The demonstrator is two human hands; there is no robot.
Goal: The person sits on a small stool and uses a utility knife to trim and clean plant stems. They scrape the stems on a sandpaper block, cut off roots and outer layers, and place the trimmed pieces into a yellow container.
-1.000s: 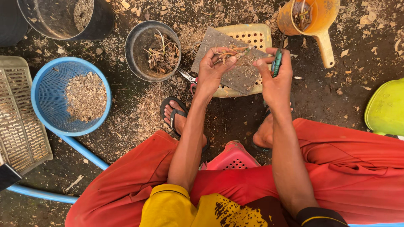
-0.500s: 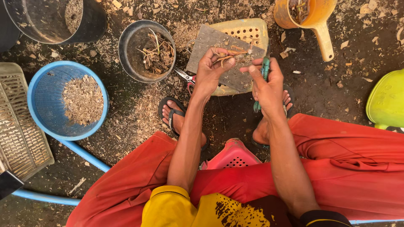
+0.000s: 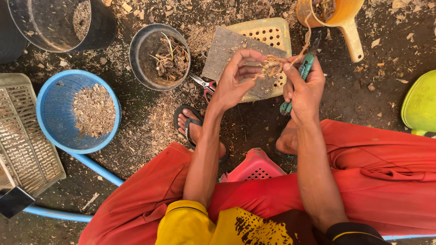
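Observation:
My left hand [image 3: 236,79] pinches a small stringy root piece [image 3: 271,67] held up above a grey board [image 3: 231,54]. That board rests on an upturned yellow perforated basket [image 3: 268,31]. My right hand [image 3: 304,88] grips a green-handled cutting tool [image 3: 297,84], and its fingertips touch the same root piece. Red-handled scissors [image 3: 205,86] lie on the ground left of my left wrist.
A blue basket of wood chips [image 3: 77,111] sits at left beside a beige crate [image 3: 22,140]. A black pot of roots [image 3: 160,56], a large black bucket [image 3: 59,22], an orange scoop [image 3: 338,18] and a green lid [image 3: 420,104] ring the work spot. A pink stool [image 3: 254,168] shows between my knees.
Both hands have lifted off the grey board and come together; the root piece now hangs between them instead of lying pressed on the board.

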